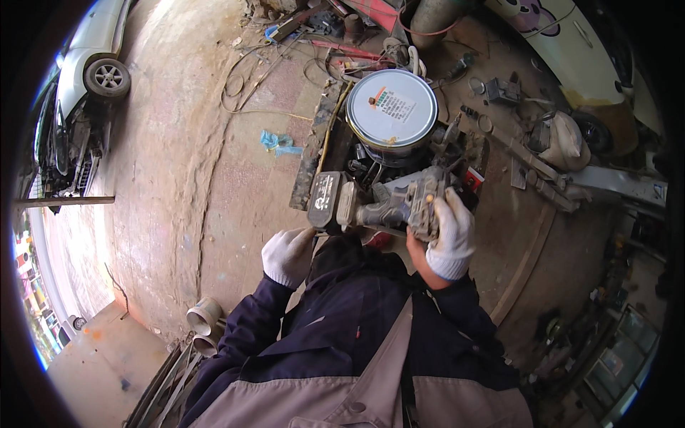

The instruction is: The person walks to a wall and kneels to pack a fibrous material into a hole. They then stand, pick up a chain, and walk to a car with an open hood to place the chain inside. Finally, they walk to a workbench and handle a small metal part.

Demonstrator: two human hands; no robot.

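Note:
A worn, dusty cordless impact wrench (385,212) lies on its side in front of me, with its dark battery pack (325,198) pointing left. My right hand (451,235), in a white knit glove, is closed around the tool's head. My left hand (285,258), gloved too, is closed right beside the lower end of the battery. Its fingertips are hidden, so what they grip cannot be made out. Just beyond the wrench stands a round bucket (392,107) with a pale lid, among jumbled tools and parts.
Cables, metal pieces and a red bar (342,48) litter the ground ahead. A blue crumpled glove or rag (280,143) lies left of the bucket. A white car (89,57) stands far left; a pale vehicle panel (564,43) is far right. Pipes (205,314) lie by my left elbow.

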